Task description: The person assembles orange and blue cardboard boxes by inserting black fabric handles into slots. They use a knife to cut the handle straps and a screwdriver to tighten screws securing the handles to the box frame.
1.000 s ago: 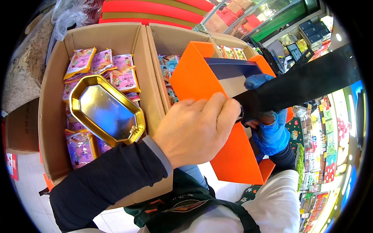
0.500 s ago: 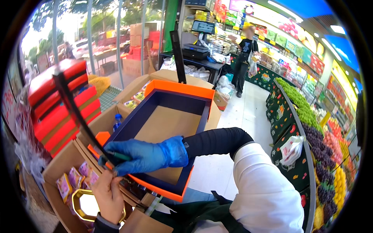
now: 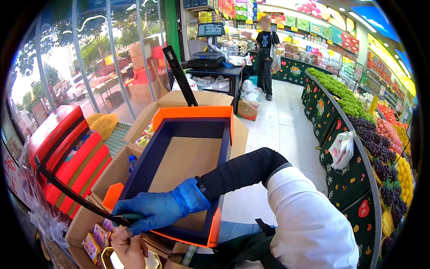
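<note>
An open orange box point(image 3: 192, 113) with a navy inner wall and a brown cardboard floor tilts up in front of me. My right hand point(image 3: 156, 210), in a blue glove with a black sleeve, lies over its near left rim, pinching the end of a long black strap point(image 3: 71, 193) that runs off to the left. Just below it, under the box's near corner, my bare left hand point(image 3: 129, 245) curls closed against the box's underside. A second black strap point(image 3: 179, 76) sticks up behind the box's far edge.
Open cartons point(image 3: 96, 235) of small pink and purple packets and a gold octagonal tin point(image 3: 112, 260) sit below the box. Red gift boxes point(image 3: 62, 152) are stacked at left. A fruit display point(image 3: 380, 152) lines the right aisle; a person point(image 3: 266, 54) stands by a till counter point(image 3: 215, 67).
The view has swung up from the cartons to the shop aisle. The orange box has turned open side up toward me, and the gloved right hand now grips the strap at its near rim.
</note>
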Demonstrator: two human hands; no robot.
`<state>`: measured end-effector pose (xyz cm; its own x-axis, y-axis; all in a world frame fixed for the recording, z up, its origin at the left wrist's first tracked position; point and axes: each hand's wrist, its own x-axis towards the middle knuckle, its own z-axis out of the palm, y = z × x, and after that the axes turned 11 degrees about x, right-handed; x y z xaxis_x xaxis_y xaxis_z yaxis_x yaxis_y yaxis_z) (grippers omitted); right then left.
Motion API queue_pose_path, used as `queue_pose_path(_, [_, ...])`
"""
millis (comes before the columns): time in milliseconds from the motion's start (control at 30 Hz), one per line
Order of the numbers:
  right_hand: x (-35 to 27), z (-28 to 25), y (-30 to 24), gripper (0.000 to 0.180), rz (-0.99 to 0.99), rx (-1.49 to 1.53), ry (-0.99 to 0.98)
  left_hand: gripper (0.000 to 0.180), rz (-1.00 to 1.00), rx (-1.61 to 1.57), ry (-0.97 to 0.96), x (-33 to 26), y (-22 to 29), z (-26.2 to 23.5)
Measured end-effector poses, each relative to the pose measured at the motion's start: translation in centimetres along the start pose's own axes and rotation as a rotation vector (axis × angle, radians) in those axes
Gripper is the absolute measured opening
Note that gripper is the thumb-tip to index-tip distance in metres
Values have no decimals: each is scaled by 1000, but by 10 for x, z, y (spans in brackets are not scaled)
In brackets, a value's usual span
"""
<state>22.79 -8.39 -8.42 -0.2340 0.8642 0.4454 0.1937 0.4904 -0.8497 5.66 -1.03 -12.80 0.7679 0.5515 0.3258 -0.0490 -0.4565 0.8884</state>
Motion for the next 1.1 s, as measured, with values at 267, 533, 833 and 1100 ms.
queue_pose_path(267, [4,2,10,44,-25,30,-21,18,203,18,296,18,1,0])
queue_pose_path(533, [-3,5,6,38,-106,81,77,30,94,-131,105,17,-25,-18])
queue_pose_path(833, [-14,-39,-2,11,724,429,104,7,84,308,-28,19,2,-21])
queue_pose_path(1100, [-12,-48,13,17,679,631,-23,16,272,188,-123,26,4,-12])
